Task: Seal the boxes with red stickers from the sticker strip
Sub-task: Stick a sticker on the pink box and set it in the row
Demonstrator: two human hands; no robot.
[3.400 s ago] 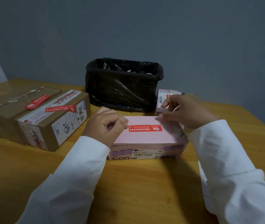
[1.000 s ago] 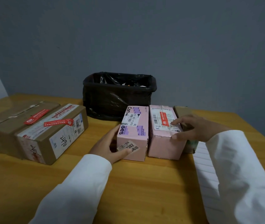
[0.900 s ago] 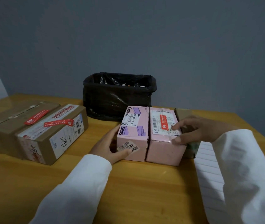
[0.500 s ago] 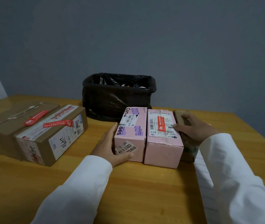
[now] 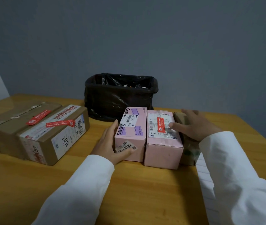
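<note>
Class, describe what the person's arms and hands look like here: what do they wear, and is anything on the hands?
Both arms wear long white sleeves, plain and loosely wrinkled, reaching the wrists. The left hand and right hand are bare: no gloves, rings or watch show.

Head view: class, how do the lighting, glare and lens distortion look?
Head view: dim, even light; faint sheen on the table at far left; soft shadow beside the right pink box; wide-angle stretch enlarges the sleeves at the bottom; labels stay fairly sharp.
</note>
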